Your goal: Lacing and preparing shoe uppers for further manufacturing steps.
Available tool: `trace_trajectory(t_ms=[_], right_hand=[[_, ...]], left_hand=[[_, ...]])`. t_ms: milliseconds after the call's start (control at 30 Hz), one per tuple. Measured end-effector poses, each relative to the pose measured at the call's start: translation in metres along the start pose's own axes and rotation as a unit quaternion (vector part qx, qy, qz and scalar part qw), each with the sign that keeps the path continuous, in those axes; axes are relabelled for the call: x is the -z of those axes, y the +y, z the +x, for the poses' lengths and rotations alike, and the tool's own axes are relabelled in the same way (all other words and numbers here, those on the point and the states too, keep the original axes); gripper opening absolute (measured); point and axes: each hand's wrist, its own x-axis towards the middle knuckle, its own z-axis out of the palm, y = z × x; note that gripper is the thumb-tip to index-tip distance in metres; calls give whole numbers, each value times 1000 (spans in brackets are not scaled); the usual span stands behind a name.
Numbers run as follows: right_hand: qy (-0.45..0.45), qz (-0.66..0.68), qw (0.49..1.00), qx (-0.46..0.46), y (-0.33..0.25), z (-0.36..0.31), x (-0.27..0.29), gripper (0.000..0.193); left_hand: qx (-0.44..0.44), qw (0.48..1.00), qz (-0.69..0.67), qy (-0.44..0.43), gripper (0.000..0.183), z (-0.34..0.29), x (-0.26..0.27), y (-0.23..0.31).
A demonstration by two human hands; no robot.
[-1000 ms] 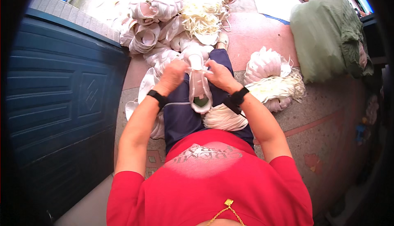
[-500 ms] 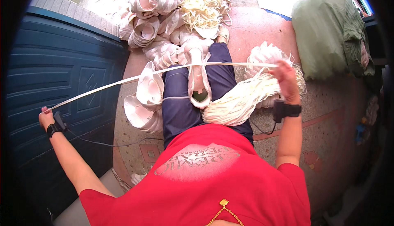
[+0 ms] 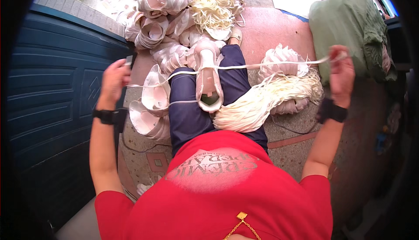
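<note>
A pale shoe upper (image 3: 208, 82) lies between my thighs with its opening toward me. A white shoelace (image 3: 273, 64) runs across it and out to both sides. At the right, my right hand (image 3: 341, 76) is raised, its fingers closed on that lace, which is pulled fairly straight. My left hand (image 3: 115, 82) is closed on the other stretch, which hangs slacker over my left thigh; its fingers are slightly blurred. A thick bundle of cream laces (image 3: 255, 105) rests across my right thigh. Another thin strand crosses my left thigh below the shoe upper.
Several stacked shoe uppers (image 3: 163, 4) and a tangle of laces (image 3: 214, 11) are piled ahead. More uppers (image 3: 150, 120) lie beside my left leg, and another stack (image 3: 283, 63) is to the right. A blue panelled door (image 3: 56, 83) stands left, a green sack (image 3: 349, 35) right.
My left hand has come in from the far left toward the middle and up, and its stretch of lace has slackened. My right hand has moved farther right and slightly up, drawing the lace along.
</note>
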Motion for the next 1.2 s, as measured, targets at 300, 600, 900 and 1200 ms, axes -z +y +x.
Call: trace_trajectory(t_ms=[300,600,900,1200], right_hand=[[-345,-380,857,-54,152,-75,-145,18],[-383,-443,805,-97,197,-66,-163,21],[-374,-461,804,-37,220,-63,-162,23],[-340,-502,795,-21,220,-61,-167,27]], left_hand=[[151,957,73,-237,12,4,-178,-57],[116,972,3,-205,11,13,-210,-90],[107,979,-71,-156,10,1,-214,-91],[103,980,-67,-159,10,-2,-214,-88]])
